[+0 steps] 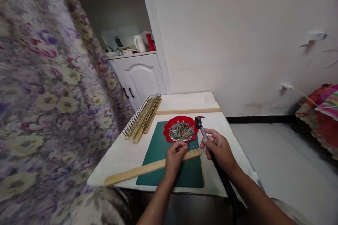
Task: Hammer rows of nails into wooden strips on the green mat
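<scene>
My right hand [218, 149] is wrapped round a hammer [204, 133], its dark head raised beside the red dish [166, 134]. Silvery nails [181, 130] lie heaped in that dish. Across the green mat [174, 175] runs a pale wooden strip [132, 173] with rows of small marks or holes. A few nails [195, 149] stand upright in its right end. My left hand [174, 157] is over the strip, thumb and fingertips pinched together just left of these nails. Whatever the pinch holds is too small to make out.
Wooden strips full of upright nails [144, 117] stand at the table's left. A bare strip [188, 111] lies across the back of the white-covered table [118, 158]. A floral curtain [63, 95] hangs at left; a wall [237, 42] rises behind.
</scene>
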Demonstrator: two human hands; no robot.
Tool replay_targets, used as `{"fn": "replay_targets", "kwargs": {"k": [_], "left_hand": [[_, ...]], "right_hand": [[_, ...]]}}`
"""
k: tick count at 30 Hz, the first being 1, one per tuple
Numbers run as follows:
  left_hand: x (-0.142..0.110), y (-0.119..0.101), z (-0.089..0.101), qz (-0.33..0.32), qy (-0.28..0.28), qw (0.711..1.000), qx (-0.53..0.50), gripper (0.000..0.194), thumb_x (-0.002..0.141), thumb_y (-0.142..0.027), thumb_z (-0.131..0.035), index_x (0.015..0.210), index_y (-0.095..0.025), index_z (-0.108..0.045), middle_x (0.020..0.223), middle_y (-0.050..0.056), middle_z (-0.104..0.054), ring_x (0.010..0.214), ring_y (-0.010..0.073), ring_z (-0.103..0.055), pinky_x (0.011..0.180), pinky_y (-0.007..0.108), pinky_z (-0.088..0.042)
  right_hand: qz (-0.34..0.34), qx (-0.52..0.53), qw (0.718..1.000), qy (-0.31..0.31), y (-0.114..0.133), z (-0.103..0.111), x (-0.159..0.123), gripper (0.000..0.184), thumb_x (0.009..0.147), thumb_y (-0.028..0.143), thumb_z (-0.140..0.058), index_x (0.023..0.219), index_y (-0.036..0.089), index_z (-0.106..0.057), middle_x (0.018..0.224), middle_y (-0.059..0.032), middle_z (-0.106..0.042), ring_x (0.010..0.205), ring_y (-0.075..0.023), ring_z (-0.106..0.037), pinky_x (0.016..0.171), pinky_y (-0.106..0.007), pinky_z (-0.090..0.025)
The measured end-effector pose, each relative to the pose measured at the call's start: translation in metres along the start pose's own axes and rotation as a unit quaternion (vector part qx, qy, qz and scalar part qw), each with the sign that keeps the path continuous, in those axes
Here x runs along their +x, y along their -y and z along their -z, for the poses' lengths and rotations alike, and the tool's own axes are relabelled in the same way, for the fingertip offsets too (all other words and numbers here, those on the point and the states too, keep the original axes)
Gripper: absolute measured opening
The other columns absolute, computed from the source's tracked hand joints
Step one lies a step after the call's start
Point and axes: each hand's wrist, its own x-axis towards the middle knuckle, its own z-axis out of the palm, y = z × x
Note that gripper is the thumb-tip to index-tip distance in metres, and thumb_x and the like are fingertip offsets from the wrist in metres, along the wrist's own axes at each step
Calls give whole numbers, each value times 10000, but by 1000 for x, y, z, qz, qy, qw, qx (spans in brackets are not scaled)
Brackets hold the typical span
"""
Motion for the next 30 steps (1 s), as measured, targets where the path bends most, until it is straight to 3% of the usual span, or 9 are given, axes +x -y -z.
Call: {"fn": "replay_targets", "kwargs": {"k": [22,30], "left_hand": [[-4,10,-9,-80,-7,989,125,154,758,-292,-604,785,-153,-662,699,-2,-632,654,130,-532,616,204,-396],[-5,13,-8,-77,-12,989,124,157,765,-307,-600,786,-163,-659,716,0,-641,677,140,-561,633,210,-420]], "right_hand": [[-27,10,999,17,-2,-4,-5,315,781,268,-567,1069,148,-520,596,48,-604,314,-53,-425,343,-179,-317],[-29,2,999,21,0,-4,-9,321,785,276,-556,1077,148,-526,606,36,-617,323,-60,-424,352,-193,-325]]}}
